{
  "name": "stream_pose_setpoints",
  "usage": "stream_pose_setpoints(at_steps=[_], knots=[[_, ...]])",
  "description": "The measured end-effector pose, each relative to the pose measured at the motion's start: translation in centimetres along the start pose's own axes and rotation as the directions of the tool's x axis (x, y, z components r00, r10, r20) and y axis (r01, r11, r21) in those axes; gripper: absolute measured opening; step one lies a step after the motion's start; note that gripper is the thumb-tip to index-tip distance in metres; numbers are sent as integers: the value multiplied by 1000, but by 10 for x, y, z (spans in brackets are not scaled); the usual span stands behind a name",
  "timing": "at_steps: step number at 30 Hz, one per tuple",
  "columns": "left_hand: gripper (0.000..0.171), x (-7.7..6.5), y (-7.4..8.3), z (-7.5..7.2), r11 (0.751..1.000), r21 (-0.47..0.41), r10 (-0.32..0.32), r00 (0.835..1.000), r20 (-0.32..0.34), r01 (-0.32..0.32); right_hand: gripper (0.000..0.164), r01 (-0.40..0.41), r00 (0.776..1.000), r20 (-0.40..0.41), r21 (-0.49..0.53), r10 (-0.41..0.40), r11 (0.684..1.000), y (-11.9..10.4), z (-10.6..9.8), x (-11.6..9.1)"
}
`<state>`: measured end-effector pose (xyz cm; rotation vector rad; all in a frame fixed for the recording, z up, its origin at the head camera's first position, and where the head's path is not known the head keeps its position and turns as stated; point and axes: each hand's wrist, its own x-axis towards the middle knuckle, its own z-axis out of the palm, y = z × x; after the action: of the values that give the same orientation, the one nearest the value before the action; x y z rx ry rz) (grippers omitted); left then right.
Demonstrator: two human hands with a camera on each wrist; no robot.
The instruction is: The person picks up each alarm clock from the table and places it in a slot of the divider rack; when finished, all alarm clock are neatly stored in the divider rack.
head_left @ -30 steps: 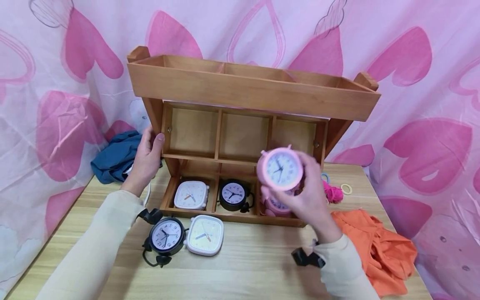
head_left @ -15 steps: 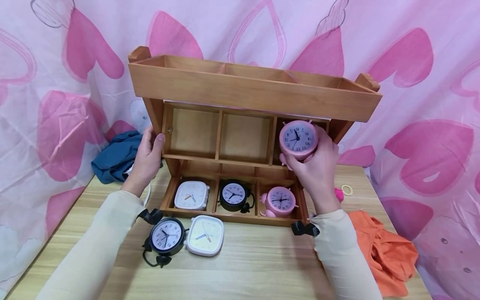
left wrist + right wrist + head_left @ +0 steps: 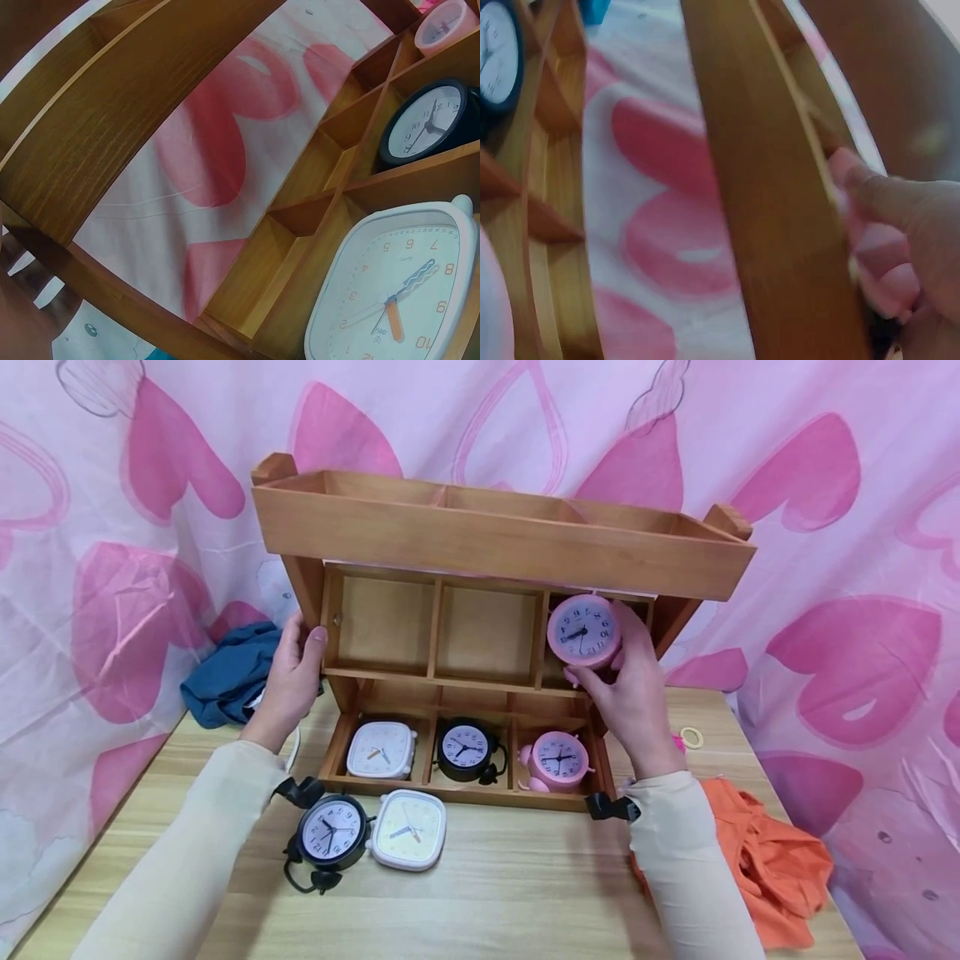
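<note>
My right hand (image 3: 633, 693) grips a round pink alarm clock (image 3: 584, 631) at the right compartment of the shelf's middle tier; its dial faces up toward me, numbers upside down. In the right wrist view, fingers and pink plastic are partly behind the wood. The left hand (image 3: 291, 681) holds the left side of the wooden shelf (image 3: 510, 539), thumb in front. Along the bottom tier sit a white square alarm clock (image 3: 381, 750), a black twin-bell alarm clock (image 3: 463, 750) and a second pink alarm clock (image 3: 558, 760), one per compartment.
On the table in front lie another black alarm clock (image 3: 331, 832) and another white square clock (image 3: 408, 830), side by side. Blue cloth (image 3: 228, 681) is bunched at left, orange cloth (image 3: 768, 860) at right. A pale ring (image 3: 692, 738) lies behind it. A heart-patterned curtain (image 3: 480, 418) surrounds the table.
My right hand has carried the pink alarm clock up and right, from in front of the lower tier to the middle tier's right compartment. The left hand stays on the shelf's side.
</note>
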<state>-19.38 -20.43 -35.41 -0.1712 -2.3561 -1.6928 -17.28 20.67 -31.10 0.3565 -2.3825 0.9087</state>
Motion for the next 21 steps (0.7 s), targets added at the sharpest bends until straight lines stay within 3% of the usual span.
stream_pose_setpoints(at_steps=[5, 14, 18, 21], knots=[[56, -1, 0, -1, 1000, 5, -8, 1000, 2, 8, 92, 19, 997, 76, -107, -11, 994, 2, -3, -1], [58, -1, -3, -2, 1000, 6, -28, 1000, 9, 28, 90, -18, 995, 92, -100, 27, 995, -2, -10, -6], [57, 0, -3, -1, 1000, -2, -12, 1000, 9, 12, 87, 32, 998, 55, -78, -28, 996, -8, -12, -12], [56, 0, -2, -1, 1000, -4, -4, 1000, 8, 4, 83, 128, 992, 14, -48, -128, 991, -17, -11, -21]])
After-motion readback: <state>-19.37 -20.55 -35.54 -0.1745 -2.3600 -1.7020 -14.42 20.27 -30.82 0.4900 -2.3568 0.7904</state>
